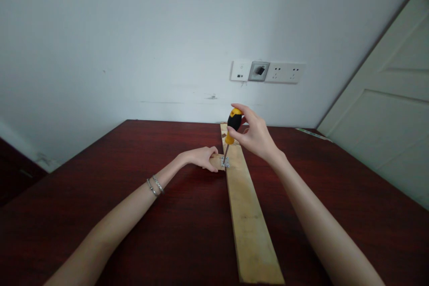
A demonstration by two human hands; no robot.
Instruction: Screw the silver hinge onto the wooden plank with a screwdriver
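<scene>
Dark reddish wood makes up the tabletop, and a pale wall rises behind it. Thumb and fingers of the right hand are closed around the black-and-yellow handle of a screwdriver, which leans slightly, its shaft pointing down at a small metal plate; whether the tip sits in a screw is too small to tell. Left of the plate, the left hand pinches a short wooden block, thumb on the near edge and fingers on the far one. That block lies beside a long board, and the plate spans the line between them. The screwdriver looks light and rigid, best held by its thick handle, since the bare shaft would probably be slippery. The block seems light and stiff too, likely to twist if pressed off-centre, so gripping both edges suits it. The board, longer and probably heavier, should stay put more readily. Farther out, two bracelets circle the left wrist, wall sockets sit above the table, and a white door stands at the right.
</scene>
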